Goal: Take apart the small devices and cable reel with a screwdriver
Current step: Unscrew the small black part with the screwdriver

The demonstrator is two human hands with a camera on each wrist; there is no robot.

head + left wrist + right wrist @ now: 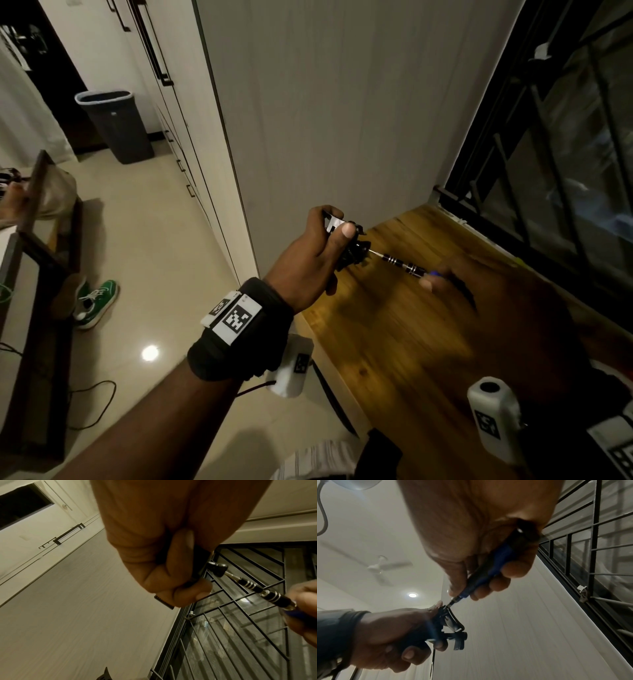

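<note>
Black plastic makes up the one small device (349,246) under work, held in the air above the near-left corner of the wooden table (394,329) and not touching it. One left hand (315,253) is clamped on the device, fingers curled round its body and thumb pressed on its upper face; a white patch on that face shows just beside the thumb tip. One screwdriver (404,265) is in use: a thin metal bit, a black shaft with silver rings, and a blue handle. Its tip is set against the side of the device that faces away from the left hand, above the table. One right hand (479,287) is closed round the blue handle, fingers wrapped and thumb along it; this hand appears blurred in the head view, but the right wrist view confirms the hold. Two wrist units are visible, one per forearm, each white with black square markers. Beyond the table's far edge stands one barred window (565,154); to the table's left rises a pale panel wall. On the floor well left of the table: one dark waste bin (116,126) and one green shoe (99,301).
</note>
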